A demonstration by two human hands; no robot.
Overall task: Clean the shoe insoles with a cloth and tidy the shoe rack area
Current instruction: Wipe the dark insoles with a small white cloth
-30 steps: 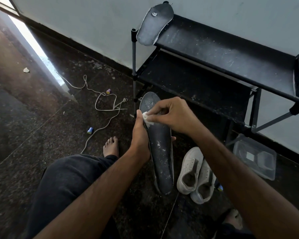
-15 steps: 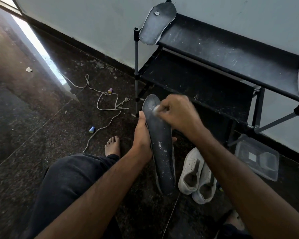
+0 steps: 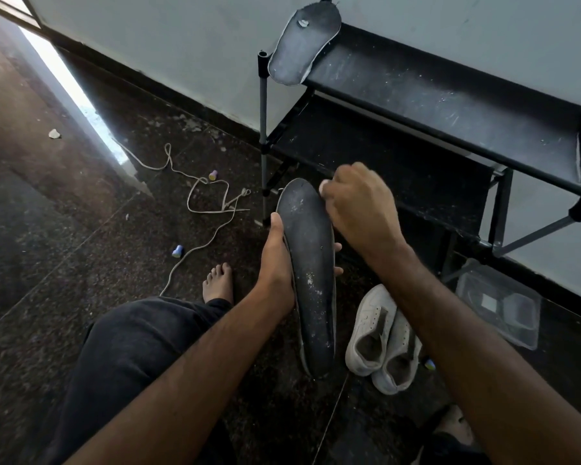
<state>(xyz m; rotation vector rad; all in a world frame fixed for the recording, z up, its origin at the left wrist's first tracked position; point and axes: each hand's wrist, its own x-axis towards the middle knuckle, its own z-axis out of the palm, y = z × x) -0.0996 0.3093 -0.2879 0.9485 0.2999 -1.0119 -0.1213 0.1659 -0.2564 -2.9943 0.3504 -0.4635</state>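
My left hand (image 3: 275, 263) grips a long dark insole (image 3: 311, 270) by its left edge and holds it upright over the floor, toe end up. White specks dot its surface. My right hand (image 3: 359, 209) is curled around a small white cloth (image 3: 324, 187), only a sliver of which shows, at the insole's upper right edge. A second dark insole (image 3: 302, 45) lies on the left end of the black shoe rack's (image 3: 450, 99) top shelf, overhanging the corner.
A pair of white sneakers (image 3: 383, 340) stands on the dark floor right of the held insole. White laces (image 3: 212, 199) and small coloured caps (image 3: 177, 251) lie to the left. A clear plastic container (image 3: 500, 303) sits under the rack. My bare foot (image 3: 218, 281) rests ahead.
My right hand with the cloth has slid from the insole's upper left area up and to the right, to its top right edge. The left hand keeps its grip.
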